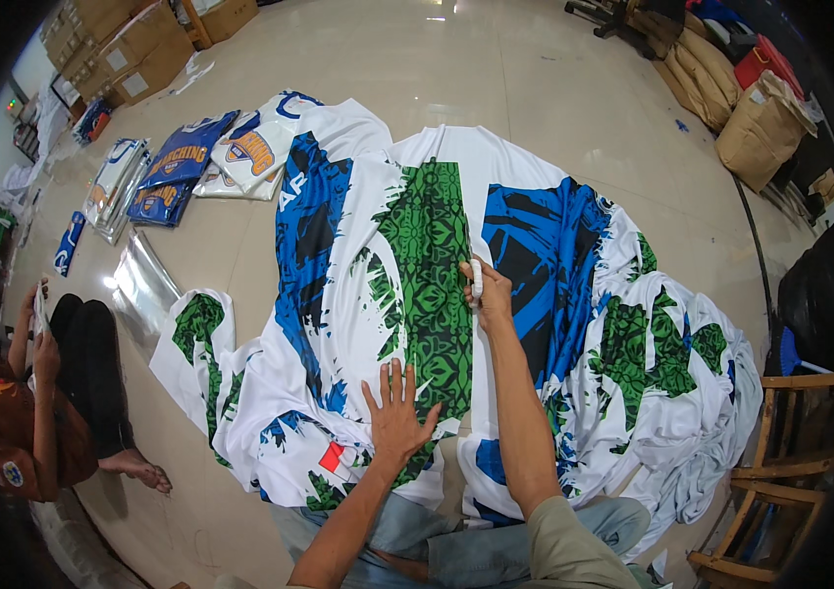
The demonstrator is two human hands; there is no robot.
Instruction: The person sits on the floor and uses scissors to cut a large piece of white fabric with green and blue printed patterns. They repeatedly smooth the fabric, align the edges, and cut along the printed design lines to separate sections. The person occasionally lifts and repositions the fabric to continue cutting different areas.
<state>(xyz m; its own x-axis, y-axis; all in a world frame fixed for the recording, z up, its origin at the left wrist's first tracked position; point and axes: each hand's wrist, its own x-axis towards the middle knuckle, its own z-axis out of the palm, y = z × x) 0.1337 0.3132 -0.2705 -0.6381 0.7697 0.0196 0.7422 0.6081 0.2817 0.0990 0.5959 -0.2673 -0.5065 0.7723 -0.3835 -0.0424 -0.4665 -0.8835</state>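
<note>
A printed fabric sheet (437, 226) in white, green and blue lies spread on the floor before my crossed legs. My left hand (396, 420) presses flat on its lower part, fingers spread, at the border of a white area and a green patterned panel. My right hand (492, 296) is closed round a small white elongated thing (477, 279), at the line between the green panel and a white strip. Its kind is hard to make out, partly covered by my fingers. More printed fabric (633, 344) lies bunched to the right, with deep folds.
Clear-bagged folded blue shirts (174, 162) and white ones lie at the far left, with clear plastic bags (142, 285) nearer. A seated person (39, 412) handles something at the left. Cardboard boxes (142, 54), a brown paper sack (765, 128) and a wooden rack (800, 422) stand around.
</note>
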